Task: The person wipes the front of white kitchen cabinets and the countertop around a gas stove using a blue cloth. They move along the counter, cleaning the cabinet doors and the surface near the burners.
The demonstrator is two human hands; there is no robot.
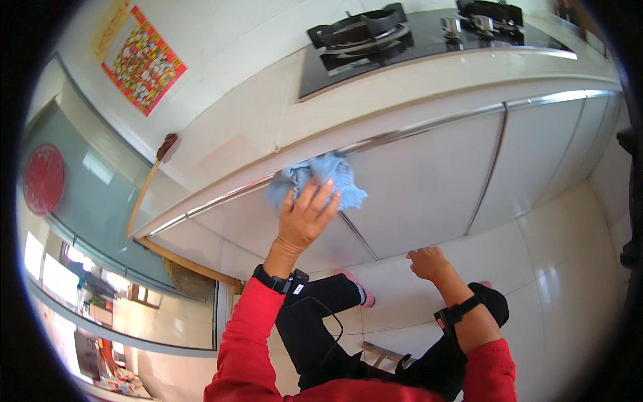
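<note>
A crumpled light-blue cloth (345,177) lies against the white cabinet fronts (422,181), just below the countertop's edge and over the metal strip there. My left hand (308,218) is spread on the cloth and presses it to the cabinet, its fingertips partly sunk in the folds. Lower and to the right, my right hand (429,262) hangs in the air in front of the cabinet's bottom. Its fingers are loosely bent and a little apart, and nothing shows in them.
Above stands a black gas hob (415,50) on the pale countertop (248,127). A wooden-handled brush (153,167) leans at the counter's left end, beside a glass sliding door (100,194). A small stool (382,354) is between my legs on the tiled floor (536,295).
</note>
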